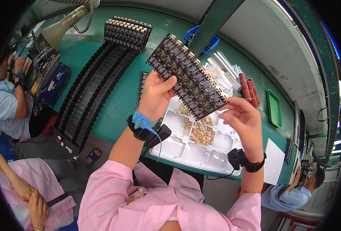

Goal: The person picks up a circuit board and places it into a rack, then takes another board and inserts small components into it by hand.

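Note:
My left hand (158,94) is closed on the lower left part of a black circuit board panel (187,79), thumb over its face. The panel is tilted above the table, with a row of round copper-coloured parts along its upper edge. At the panel's right corner is my right hand (242,121), its thumb and fingers apart and the fingertips close against the edge; a firm grip does not show. Below the panel lies a white compartment tray (172,145). Small pale beige pieces (202,134) are heaped in several of its compartments.
A long black slotted rack (97,81) lies at left, with stacked circuit board panels (127,34) at its far end. Blue bins (209,44), plastic bags (220,71), dark red rolls (249,89) and a green tray (274,108) stand beyond. Other people sit at left and right.

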The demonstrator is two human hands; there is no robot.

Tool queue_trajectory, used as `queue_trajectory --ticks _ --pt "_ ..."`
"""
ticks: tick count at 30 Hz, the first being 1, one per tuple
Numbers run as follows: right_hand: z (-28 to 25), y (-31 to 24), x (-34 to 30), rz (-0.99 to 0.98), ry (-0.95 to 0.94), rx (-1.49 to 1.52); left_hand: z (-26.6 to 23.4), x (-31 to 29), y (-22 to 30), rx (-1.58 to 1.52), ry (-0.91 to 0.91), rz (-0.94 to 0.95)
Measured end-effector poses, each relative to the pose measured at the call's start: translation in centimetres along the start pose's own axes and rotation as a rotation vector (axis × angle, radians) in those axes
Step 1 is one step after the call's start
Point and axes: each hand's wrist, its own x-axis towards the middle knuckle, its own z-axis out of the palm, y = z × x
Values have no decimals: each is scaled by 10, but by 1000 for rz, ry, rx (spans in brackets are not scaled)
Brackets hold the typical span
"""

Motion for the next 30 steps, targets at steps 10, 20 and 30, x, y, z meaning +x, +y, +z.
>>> queue_trajectory --ticks 10,20,30 --pt "29 -23 26 -7 3 62 -8 -2 11 -43 49 142" --pt "59 -45 76 -86 -107 -14 -26 -13 51 103 294 228" --pt "105 -40 164 -246 -112 -31 -54 -74 73 384 411 -29"
